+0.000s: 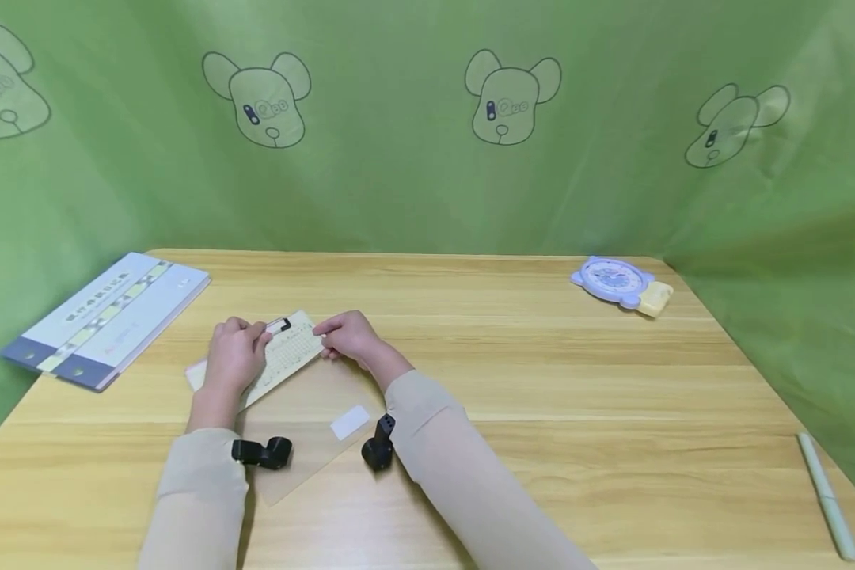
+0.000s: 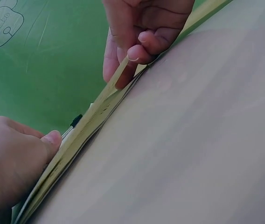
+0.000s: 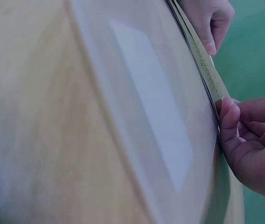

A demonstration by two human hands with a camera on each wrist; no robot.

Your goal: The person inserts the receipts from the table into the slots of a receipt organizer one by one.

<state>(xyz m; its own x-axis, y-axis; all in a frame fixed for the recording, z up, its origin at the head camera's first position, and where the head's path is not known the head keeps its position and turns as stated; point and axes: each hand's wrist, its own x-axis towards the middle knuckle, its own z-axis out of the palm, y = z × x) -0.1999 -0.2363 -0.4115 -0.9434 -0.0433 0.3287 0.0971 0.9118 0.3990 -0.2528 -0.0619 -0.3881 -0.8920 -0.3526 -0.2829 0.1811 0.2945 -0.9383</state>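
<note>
A stack of cream printed paper (image 1: 288, 354) stands tilted over the left part of the table, with a metal clip with a black end (image 1: 282, 324) at its upper edge. My left hand (image 1: 237, 356) grips this clip, the thumb at its wire part in the left wrist view. At the paper's right corner, my right hand (image 1: 352, 336) pinches the edge between thumb and fingers. Below the paper lies a clear plastic sheet (image 1: 299, 467) bearing a white label (image 1: 350, 422). A pale border (image 1: 195, 374) shows behind the left hand, which hides the rest.
A blue and white folder (image 1: 114, 313) lies at the table's left edge. Far right is a purple toy clock (image 1: 613, 280) with a pale yellow handle (image 1: 655, 299). A mint green pen (image 1: 828, 499) rests near the right edge. Green curtains surround the wooden table (image 1: 577, 443).
</note>
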